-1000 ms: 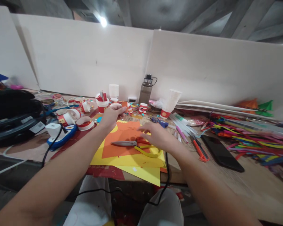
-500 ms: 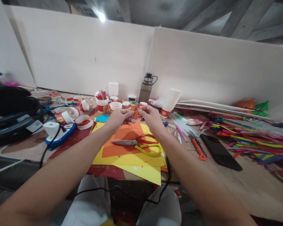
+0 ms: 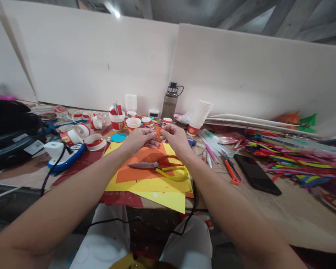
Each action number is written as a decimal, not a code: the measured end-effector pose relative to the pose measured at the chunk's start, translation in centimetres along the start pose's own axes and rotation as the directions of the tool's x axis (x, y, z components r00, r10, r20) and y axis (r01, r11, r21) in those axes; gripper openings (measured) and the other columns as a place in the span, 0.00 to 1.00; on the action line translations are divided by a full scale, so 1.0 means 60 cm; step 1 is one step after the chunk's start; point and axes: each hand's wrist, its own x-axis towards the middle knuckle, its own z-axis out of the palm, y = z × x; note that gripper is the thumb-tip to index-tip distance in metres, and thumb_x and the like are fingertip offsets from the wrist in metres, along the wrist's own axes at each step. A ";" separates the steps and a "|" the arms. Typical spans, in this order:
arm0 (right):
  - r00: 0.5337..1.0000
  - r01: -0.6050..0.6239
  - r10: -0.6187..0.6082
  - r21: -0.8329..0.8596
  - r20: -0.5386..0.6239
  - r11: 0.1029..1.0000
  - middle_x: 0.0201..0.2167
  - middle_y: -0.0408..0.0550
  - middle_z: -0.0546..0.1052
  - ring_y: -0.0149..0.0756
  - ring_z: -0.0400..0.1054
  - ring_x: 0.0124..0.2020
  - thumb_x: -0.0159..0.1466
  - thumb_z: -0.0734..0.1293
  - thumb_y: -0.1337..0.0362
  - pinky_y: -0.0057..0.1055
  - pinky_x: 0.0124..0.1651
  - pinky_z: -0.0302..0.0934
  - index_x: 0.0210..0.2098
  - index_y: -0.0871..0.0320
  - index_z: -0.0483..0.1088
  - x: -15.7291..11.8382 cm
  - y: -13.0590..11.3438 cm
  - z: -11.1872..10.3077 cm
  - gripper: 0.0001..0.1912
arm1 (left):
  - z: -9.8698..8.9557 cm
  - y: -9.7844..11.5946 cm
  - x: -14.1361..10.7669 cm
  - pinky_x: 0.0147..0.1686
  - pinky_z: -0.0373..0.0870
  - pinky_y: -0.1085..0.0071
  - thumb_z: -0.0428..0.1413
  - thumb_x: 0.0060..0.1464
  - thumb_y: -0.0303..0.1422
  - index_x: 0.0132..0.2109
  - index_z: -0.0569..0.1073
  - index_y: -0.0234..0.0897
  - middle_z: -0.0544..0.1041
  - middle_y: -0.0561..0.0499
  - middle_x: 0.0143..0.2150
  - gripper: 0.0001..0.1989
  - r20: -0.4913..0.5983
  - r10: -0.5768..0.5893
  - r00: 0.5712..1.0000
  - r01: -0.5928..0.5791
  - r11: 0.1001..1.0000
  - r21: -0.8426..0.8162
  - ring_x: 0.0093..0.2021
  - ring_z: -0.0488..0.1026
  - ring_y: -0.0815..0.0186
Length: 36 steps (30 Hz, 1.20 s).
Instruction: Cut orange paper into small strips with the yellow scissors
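Note:
A small orange paper piece (image 3: 158, 131) shows between my two hands, over the far edge of the paper sheets. My left hand (image 3: 142, 139) pinches its left side, with the fingers bent together. On its right side my right hand (image 3: 172, 135) has thumb and fingertips closed on it. Scissors (image 3: 143, 165) with one red and one yellow handle lie on an orange sheet (image 3: 123, 176) below the hands. Yellow sheets (image 3: 173, 203) lie under the orange one. A blue paper disc (image 3: 118, 138) rests left of my left hand.
Paper cups (image 3: 117, 122) and a bottle (image 3: 170, 101) stand behind the hands. Cut cup rings and a blue power strip (image 3: 72, 157) are on the left. Pens, an orange cutter (image 3: 233, 172), a phone (image 3: 257, 175) and colourful strips (image 3: 291, 160) lie on the right.
The whole view has shifted slightly, so the table things appear a little further left and higher. Both hands remain close together around the orange piece, which is now partly hidden by fingers.

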 end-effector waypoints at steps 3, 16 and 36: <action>1.000 0.015 -0.015 0.000 -0.008 1.000 0.21 0.40 0.70 0.27 0.62 0.23 0.53 0.66 0.61 0.26 0.27 0.58 0.27 0.59 0.66 0.001 0.005 0.001 0.07 | 0.001 -0.001 0.000 0.24 0.70 0.77 0.61 0.50 0.36 0.34 0.74 0.29 0.79 0.40 0.34 0.11 -0.011 -0.007 1.000 0.007 1.000 0.003 0.27 0.77 0.68; 1.000 0.004 -0.004 0.010 0.003 1.000 0.21 0.39 0.69 0.26 0.59 0.21 0.52 0.67 0.61 0.26 0.26 0.57 0.26 0.58 0.66 -0.002 0.006 0.003 0.07 | 0.001 -0.008 0.000 0.24 0.71 0.76 0.61 0.50 0.37 0.33 0.74 0.29 0.79 0.39 0.33 0.12 0.000 -0.006 1.000 0.006 0.998 0.055 0.28 0.78 0.64; 0.999 0.031 -0.032 -0.019 -0.031 0.999 0.21 0.38 0.67 0.26 0.57 0.22 0.52 0.67 0.58 0.26 0.26 0.53 0.32 0.59 0.70 0.005 0.033 0.008 0.11 | 0.004 -0.012 0.002 0.23 0.63 0.76 0.58 0.50 0.38 0.29 0.75 0.32 0.74 0.49 0.23 0.12 -0.001 0.156 0.988 -0.151 0.960 0.234 0.21 0.67 0.73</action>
